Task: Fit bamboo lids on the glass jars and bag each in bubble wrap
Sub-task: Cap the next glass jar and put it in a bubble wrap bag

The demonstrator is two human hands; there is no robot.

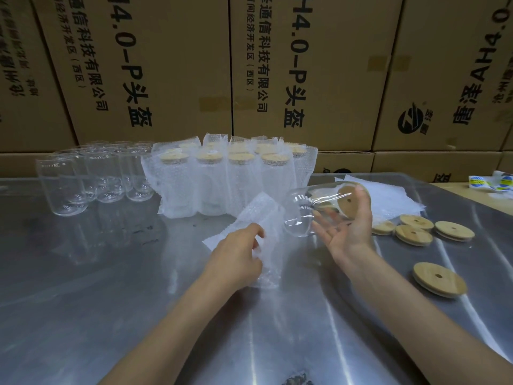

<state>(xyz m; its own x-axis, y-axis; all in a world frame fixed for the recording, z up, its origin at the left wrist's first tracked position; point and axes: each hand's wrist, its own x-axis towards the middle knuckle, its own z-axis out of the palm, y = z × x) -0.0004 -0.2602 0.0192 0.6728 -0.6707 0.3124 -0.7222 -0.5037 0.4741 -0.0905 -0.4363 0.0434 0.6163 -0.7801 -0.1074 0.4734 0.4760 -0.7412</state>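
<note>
Mid-tabletop (83,301), my right hand (347,232) cradles the lidded jar (313,209) loosely, fingers half open; my left hand (238,257) pinches the bubble bag (263,218). Glass may slip, missing the mouth.

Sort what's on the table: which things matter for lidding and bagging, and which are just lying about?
Job: lidded jar in right hand; bubble bag in left hand; bare jars; loose lids; bagged jars; spare bags.

Lying about: cardboard boxes; sticker roll.
</note>
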